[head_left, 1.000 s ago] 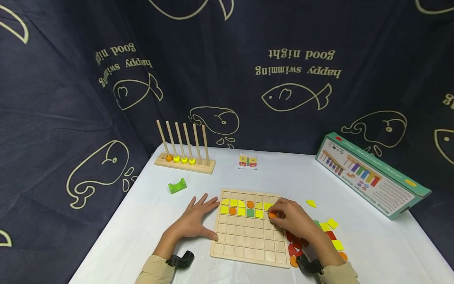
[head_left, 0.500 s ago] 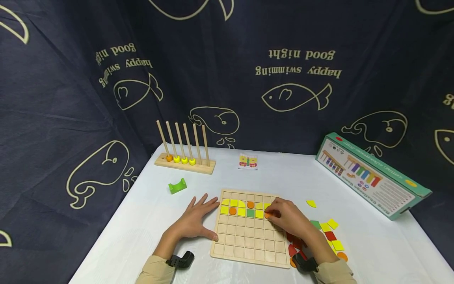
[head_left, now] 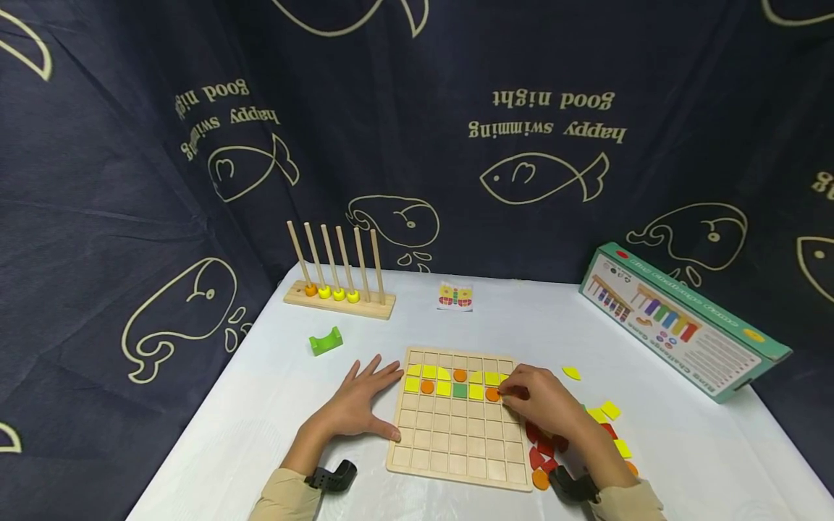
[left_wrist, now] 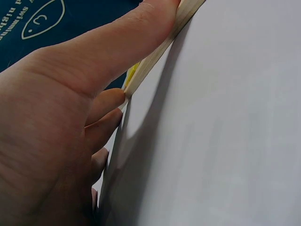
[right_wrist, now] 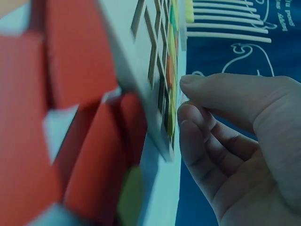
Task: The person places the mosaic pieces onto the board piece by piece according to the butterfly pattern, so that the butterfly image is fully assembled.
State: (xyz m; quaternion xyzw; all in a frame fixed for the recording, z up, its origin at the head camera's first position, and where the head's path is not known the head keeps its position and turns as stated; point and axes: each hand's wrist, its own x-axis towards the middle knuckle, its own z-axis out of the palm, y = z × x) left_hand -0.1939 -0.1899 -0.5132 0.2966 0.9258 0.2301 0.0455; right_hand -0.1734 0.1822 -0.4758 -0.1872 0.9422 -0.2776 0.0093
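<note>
A wooden grid board (head_left: 431,438) lies flat in the head view. Several yellow pieces, a green square (head_left: 460,391) and orange discs fill cells in its upper rows. My left hand (head_left: 357,401) spreads its fingers against the board's left edge; the left wrist view shows the thumb (left_wrist: 141,33) touching the wooden rim. Over the upper right cells is my right hand (head_left: 536,399), its fingertips beside an orange disc (head_left: 492,394) lying in a cell. In the right wrist view, thumb and bent fingers (right_wrist: 193,127) have a small gap between them, with no piece visible there.
Red pieces (head_left: 537,457) and an orange disc (head_left: 540,479) lie along the board's right edge, with more pieces under the right forearm. A butterfly pattern card (head_left: 455,297), a peg stand (head_left: 342,305), a green curved block (head_left: 326,341) and a box (head_left: 677,322) stand farther back.
The right hand moved left with the orange disc, set it into the cell, then drew back slightly right, leaving it there. The left hand has stayed still.
</note>
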